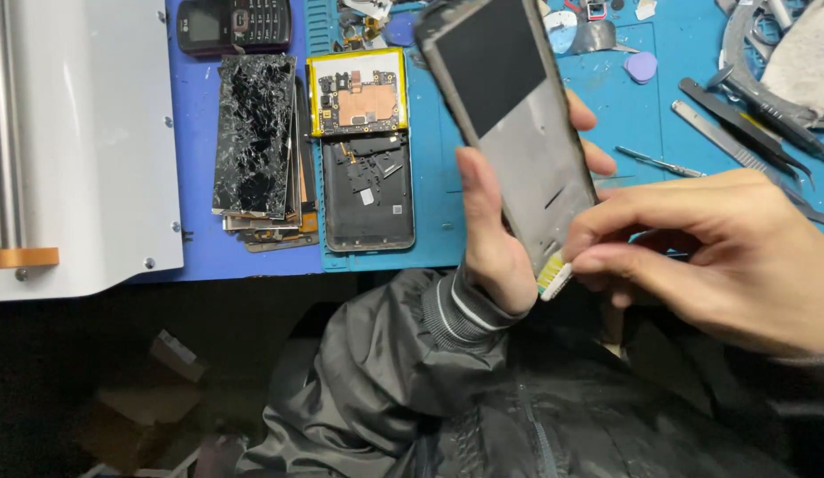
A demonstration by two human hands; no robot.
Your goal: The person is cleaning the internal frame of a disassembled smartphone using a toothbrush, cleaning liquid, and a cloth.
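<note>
My left hand (496, 235) grips a bare phone frame (518, 115) from behind, holding it tilted above the front edge of the blue mat (430, 239). The frame's inside faces me, with a dark panel in its upper half and grey metal below. My right hand (713, 252) pinches a small white and yellow-green part (554, 279) at the frame's lower end, between thumb and forefinger.
On the mat lie an opened phone body (368, 190) with its yellow-edged circuit board (356, 93), a stack of cracked screens (253, 133) and an old keypad phone (235, 22). Tweezers (739, 146) and picks sit at the right. A grey machine (84, 142) stands at the left.
</note>
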